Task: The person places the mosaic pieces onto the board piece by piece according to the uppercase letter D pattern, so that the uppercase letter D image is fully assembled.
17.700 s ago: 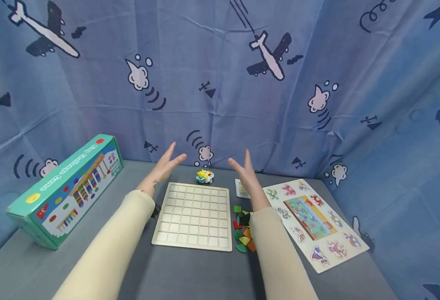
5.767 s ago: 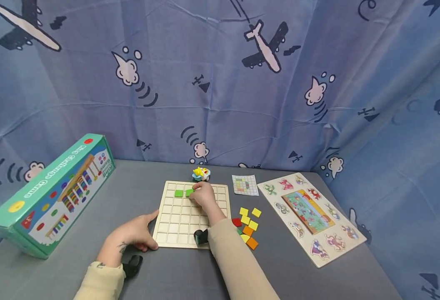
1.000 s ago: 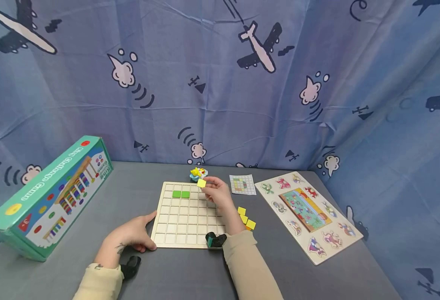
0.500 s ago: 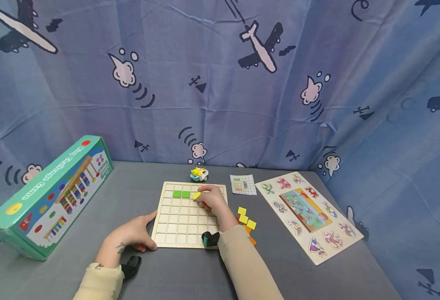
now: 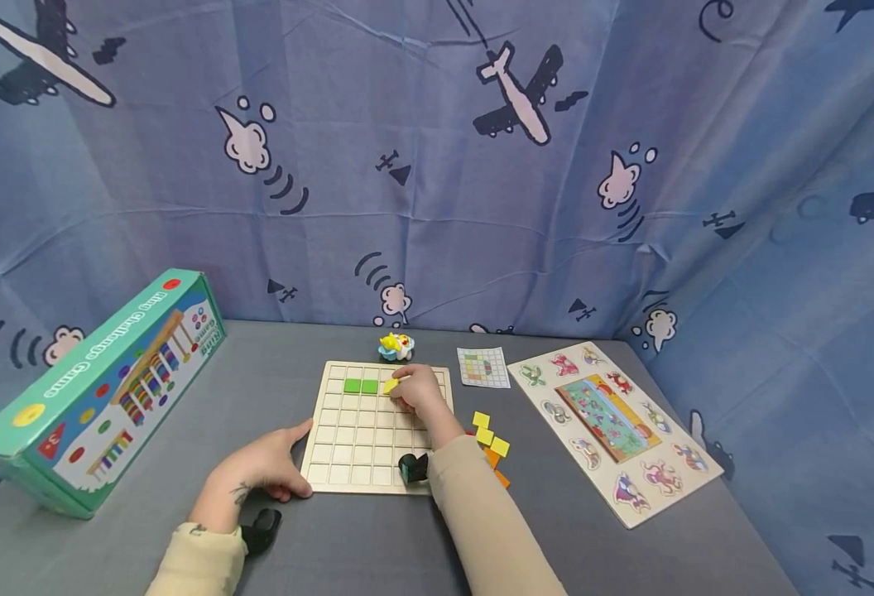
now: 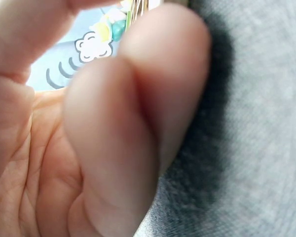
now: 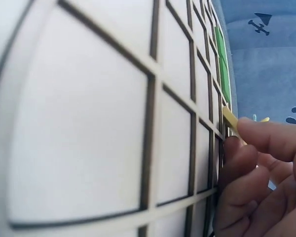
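A wooden grid board lies on the grey table. My right hand pinches a yellow square tile between thumb and finger, over the board's upper part. In the right wrist view the yellow tile tilts against the grid, close to two green tiles. These green square tiles sit side by side in the grid, left of the yellow one. At the board's left edge, my left hand rests with thumb and index finger spread, touching the edge near the lower corner. Its fingers are blurred in the left wrist view.
Loose yellow tiles and orange tiles lie right of the board, partly behind the right sleeve. Behind them is a pattern card. An animal puzzle board stands right, a toy box left, a small toy figure behind.
Over the last second my right hand brought the yellow tile down and slightly left onto the grid beside the green tiles, where it now tilts. The left hand stayed at the board's edge.
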`<state>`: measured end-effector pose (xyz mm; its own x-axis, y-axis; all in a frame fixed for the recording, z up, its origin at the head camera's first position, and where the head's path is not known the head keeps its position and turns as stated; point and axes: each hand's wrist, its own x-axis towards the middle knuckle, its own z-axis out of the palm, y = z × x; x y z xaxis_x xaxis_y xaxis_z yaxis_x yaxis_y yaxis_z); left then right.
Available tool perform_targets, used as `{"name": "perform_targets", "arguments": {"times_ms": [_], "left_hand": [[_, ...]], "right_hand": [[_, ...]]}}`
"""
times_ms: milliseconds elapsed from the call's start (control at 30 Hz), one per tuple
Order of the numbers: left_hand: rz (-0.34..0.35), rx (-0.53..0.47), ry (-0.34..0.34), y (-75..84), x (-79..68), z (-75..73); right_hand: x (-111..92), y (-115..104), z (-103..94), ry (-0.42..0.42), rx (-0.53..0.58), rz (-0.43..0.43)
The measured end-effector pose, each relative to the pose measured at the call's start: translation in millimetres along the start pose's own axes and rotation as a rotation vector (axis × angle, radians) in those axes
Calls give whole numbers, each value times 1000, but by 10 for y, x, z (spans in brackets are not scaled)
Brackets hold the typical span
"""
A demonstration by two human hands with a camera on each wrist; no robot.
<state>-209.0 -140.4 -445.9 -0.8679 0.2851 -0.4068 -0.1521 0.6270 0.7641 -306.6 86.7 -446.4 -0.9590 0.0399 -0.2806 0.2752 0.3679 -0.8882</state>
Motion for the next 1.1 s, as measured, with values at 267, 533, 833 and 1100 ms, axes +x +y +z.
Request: {"name": "perform_targets", "arguments": {"times_ms": [267,533,833,1100], "left_hand": [[6,12,12,-11,0,18],[11,4,-6,8,-10,9],[0,19,2,20,-22,4],[13,19,-7,24,-28,2]], "right_hand": [[40,-20,33,36,-183,10],[46,-31,52,66,-345,-5],[1,-48,40,41,-335,-15],[-159,-80,-205,-32,-61,-112]]}}
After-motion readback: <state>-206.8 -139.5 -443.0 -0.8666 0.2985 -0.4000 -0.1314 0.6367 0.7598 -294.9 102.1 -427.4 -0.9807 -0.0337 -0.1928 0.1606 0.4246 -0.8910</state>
